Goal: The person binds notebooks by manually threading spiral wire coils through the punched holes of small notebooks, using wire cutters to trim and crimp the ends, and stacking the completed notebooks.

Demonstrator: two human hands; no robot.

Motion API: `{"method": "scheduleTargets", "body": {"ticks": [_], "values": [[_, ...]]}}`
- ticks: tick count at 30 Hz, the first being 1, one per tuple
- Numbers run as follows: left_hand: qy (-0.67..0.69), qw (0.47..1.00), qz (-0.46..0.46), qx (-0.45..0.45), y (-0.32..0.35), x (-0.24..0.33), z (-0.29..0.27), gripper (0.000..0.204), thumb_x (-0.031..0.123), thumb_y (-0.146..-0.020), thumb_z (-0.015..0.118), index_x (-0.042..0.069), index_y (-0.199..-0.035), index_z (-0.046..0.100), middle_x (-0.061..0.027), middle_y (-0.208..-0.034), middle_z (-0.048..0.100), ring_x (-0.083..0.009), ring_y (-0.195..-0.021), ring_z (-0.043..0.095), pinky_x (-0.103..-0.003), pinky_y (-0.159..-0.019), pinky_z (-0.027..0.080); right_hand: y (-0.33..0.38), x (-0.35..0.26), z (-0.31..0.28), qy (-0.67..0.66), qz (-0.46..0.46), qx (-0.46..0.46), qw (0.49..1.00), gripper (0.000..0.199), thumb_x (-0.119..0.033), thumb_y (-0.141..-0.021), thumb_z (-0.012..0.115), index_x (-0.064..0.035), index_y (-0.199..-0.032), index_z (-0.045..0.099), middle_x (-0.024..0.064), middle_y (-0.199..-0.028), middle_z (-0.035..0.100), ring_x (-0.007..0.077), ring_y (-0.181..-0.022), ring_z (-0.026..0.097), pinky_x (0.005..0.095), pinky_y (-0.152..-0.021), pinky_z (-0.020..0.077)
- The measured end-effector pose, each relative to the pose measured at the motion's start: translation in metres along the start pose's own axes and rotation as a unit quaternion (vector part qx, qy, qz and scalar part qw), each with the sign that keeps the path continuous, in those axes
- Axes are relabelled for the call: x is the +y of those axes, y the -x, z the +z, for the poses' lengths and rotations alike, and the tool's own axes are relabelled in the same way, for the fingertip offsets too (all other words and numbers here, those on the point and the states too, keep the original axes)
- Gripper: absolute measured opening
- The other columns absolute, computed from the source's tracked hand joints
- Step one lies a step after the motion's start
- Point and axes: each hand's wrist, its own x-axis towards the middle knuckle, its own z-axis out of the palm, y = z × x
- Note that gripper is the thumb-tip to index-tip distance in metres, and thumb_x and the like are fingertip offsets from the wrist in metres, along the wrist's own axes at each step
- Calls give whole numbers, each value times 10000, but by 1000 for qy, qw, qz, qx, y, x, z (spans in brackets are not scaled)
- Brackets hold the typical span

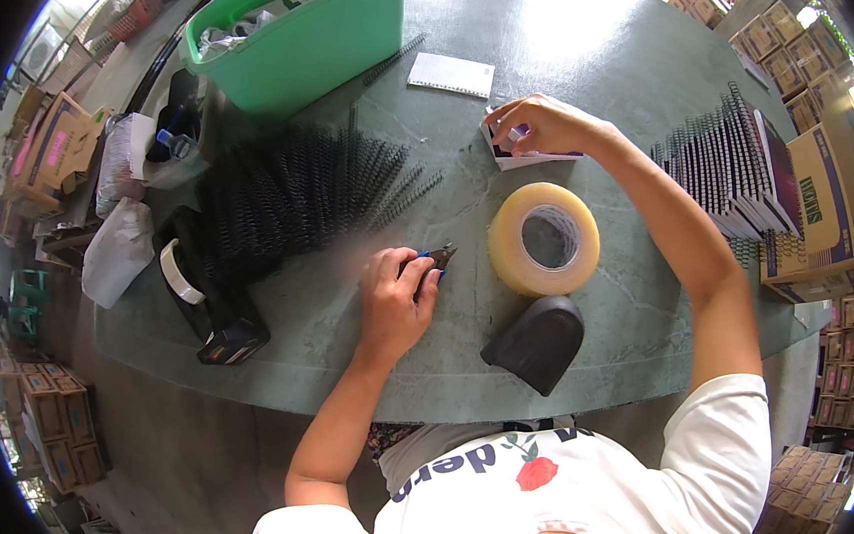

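My left hand (396, 294) is closed around small pliers (441, 257) with blue handles, their jaws pointing right just above the table. Farther off, my right hand (548, 125) hangs over a small white and purple box (536, 161). Its fingers are bent and apart at the box; the contents are mostly hidden beneath them. Behind the box lies a small white notepad (451, 74). To the left of the pliers spreads a heap of black spiral binding coils (291, 197). A large roll of clear tape (544, 239) stands between my forearms.
A dark rounded pad (536, 345) lies at the near edge. A black tape dispenser (210, 289) is on the left, behind it a green bin (304, 46). Spiral-bound notebooks (730, 168) stand at right beside a cardboard box (823, 198). The grey-green table (621, 61) has a curved edge.
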Motion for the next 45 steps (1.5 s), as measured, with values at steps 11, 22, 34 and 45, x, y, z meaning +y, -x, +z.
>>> {"method": "scheduleTargets", "body": {"ticks": [11, 22, 34, 45], "values": [[115, 990, -19, 82, -48, 46, -12, 331, 198, -796, 701, 20, -1057, 605, -111, -1080, 605, -255, -1129, 509, -383, -971, 384, 41, -63, -25, -20, 115, 362, 925, 415, 30, -800, 514, -67, -1202, 543, 148, -1010, 648, 185, -827, 640, 285, -732, 512], [553, 798, -127, -202, -86, 70, 42, 331, -42, -707, 733, 18, -1016, 628, -62, -929, 670, -103, -854, 621, -233, -774, 498, 166, -104, 61, -381, 110, 383, 834, 325, 6, -769, 688, -1, -1083, 603, 82, -949, 661, 142, -867, 615, 252, -796, 484], [168, 969, -25, -181, -85, 44, 2, 177, 59, -780, 669, 15, -951, 653, -67, -831, 664, -143, -737, 629, -261, -680, 489, 149, -95, 81, -453, 110, 359, 809, 254, 53, -713, 719, 35, -963, 677, 67, -857, 684, 103, -774, 622, 226, -728, 506], [-189, 978, 17, -88, -52, -20, -33, 183, 139, -823, 626, 46, -959, 547, -110, -799, 571, -275, -746, 594, -375, -632, 484, 134, -100, 79, -494, 103, 352, 788, 294, 26, -738, 713, 43, -1025, 655, 79, -968, 676, 98, -847, 605, 230, -789, 492]]}}
